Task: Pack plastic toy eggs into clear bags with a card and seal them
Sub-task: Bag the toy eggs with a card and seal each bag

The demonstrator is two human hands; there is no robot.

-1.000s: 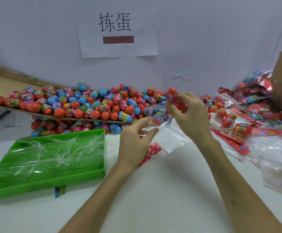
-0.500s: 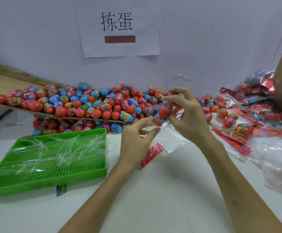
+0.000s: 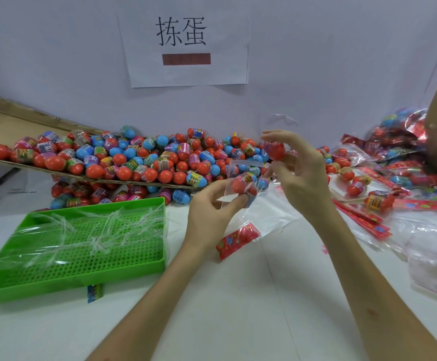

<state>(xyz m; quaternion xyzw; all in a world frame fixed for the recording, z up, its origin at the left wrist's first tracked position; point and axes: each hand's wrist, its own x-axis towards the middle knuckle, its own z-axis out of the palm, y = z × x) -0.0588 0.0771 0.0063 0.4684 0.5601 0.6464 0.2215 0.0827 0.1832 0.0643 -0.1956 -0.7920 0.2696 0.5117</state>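
Pinches glossy red egg (image 3: 276,151) in right hand (image 3: 300,175) fingertips, just above clear bag (image 3: 246,165); grips bag in left hand (image 3: 209,214), eggs (image 3: 239,185) inside, long axis near upright, mouth up, red card (image 3: 238,239) lowest.

Packing workshop, toy egg heap (image 3: 144,162), wall sign (image 3: 186,43), filled bags (image 3: 399,136)

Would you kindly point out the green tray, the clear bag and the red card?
green tray (image 3: 134,267): head view, front wall.
clear bag (image 3: 246,164): head view, top flap.
red card (image 3: 238,239): head view, its middle.
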